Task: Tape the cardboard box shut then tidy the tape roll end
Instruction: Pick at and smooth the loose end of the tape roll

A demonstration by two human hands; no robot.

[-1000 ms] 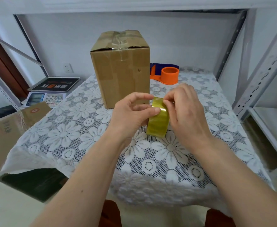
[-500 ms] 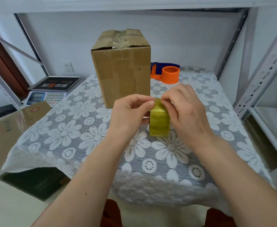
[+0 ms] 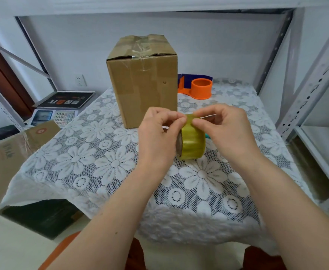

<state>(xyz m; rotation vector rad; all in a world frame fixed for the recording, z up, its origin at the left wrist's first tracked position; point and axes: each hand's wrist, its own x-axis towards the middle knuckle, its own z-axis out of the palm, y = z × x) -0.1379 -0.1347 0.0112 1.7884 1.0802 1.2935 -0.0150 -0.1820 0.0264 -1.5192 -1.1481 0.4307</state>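
We hold the tape roll (image 3: 191, 141) above the table (image 3: 101, 152), near the taped box (image 3: 142, 82). Left hand (image 3: 157, 133) and right hand (image 3: 224, 129) pinch its top edge. Light, stiff roll; film likely slippery, sticky: grip the end.

Both forearms are bare, no sleeves, rings or watch showing on the left hand (image 3: 157, 133) or right hand (image 3: 226, 129).

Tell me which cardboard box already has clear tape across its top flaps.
The upright cardboard box on the lace tablecloth, behind the hands; the other cardboard box sits lower, off the table's left edge.
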